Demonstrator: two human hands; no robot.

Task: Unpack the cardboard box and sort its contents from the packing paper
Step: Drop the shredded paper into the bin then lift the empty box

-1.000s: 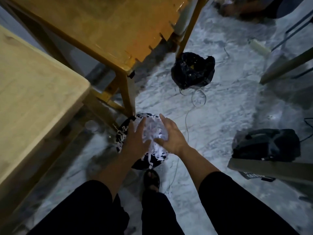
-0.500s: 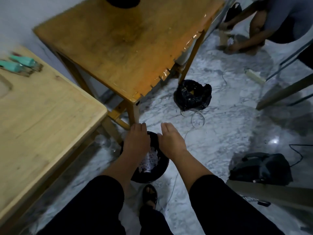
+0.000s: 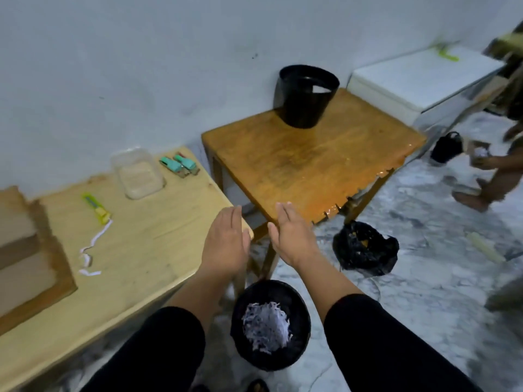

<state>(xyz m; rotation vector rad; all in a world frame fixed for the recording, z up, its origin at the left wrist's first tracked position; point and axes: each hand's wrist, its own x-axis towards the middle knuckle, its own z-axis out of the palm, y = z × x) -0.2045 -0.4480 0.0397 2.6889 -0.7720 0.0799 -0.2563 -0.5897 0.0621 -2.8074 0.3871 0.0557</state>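
your left hand (image 3: 226,244) and right hand (image 3: 294,236) are both empty, fingers straight and loosely together, palms turned toward each other with a gap between them, holding nothing. straight below them, at 6 o'clock, the black bin (image 3: 270,323) on the floor has a wad of shredded packing paper (image 3: 267,325) sitting in it, so that part of the sorting looks done. the cardboard box (image 3: 25,256) sits on the pale table (image 3: 147,250) out at 9 o'clock from your hands, flaps open; you can't see its inside from here, so whether more is in it is unclear. near it lie one stray paper strip (image 3: 92,248), still unsorted, and a yellow-green utility knife (image 3: 96,207). further up, at about 11 o'clock, a clear plastic tray (image 3: 138,174) stands empty, with two teal items (image 3: 178,164) just beside it, likely box contents not yet put away. a second black bin (image 3: 305,94) stands on the orange table (image 3: 311,162) at 1 o'clock. judging by this, you are partway: the loose strip and a box check remain.
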